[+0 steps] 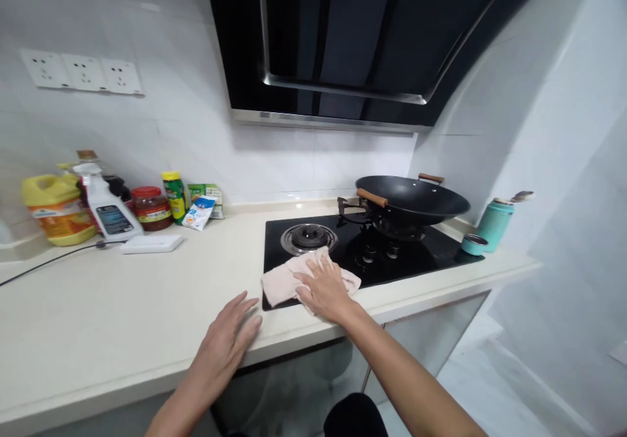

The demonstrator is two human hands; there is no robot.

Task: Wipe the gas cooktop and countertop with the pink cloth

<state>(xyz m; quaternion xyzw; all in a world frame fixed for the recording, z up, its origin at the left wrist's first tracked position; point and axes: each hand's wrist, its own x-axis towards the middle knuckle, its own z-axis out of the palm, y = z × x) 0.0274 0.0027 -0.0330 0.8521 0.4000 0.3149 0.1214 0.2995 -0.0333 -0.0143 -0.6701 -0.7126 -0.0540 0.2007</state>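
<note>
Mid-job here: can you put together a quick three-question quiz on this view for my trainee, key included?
1. Which hand rests on the pale pink cloth?
(a) left (b) right (c) both

2. True or false: the black wok sits to the right of the uncovered burner.

3. Fill in: the jar beside the white spray bottle has a ____ lid.

Key:
1. (b), the right hand
2. True
3. red
</note>
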